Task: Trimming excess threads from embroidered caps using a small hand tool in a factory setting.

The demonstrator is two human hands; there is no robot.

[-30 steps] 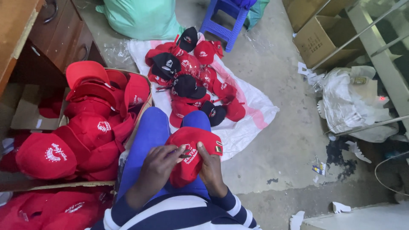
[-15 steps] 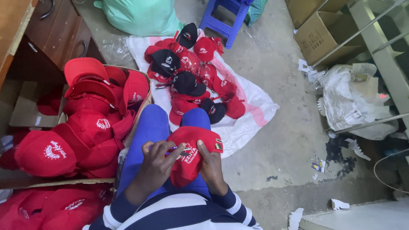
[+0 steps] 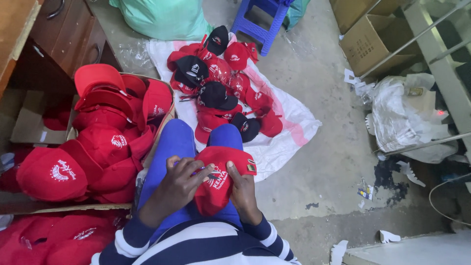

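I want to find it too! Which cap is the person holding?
Find the blue trousers at the bottom middle. On that lap lies a red cap, between the left hand and right hand. Other caps sit on the floor.

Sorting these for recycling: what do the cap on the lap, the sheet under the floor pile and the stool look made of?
Cap: soft matte red cloth, creased, apparently stitched emblem. Sheet: thin white, crinkled, probably woven plastic. Stool: glossy blue, likely moulded plastic.

Grey concrete floor (image 3: pixel 319 162) under white sheet (image 3: pixel 289 132), paper scraps (image 3: pixel 387 236).
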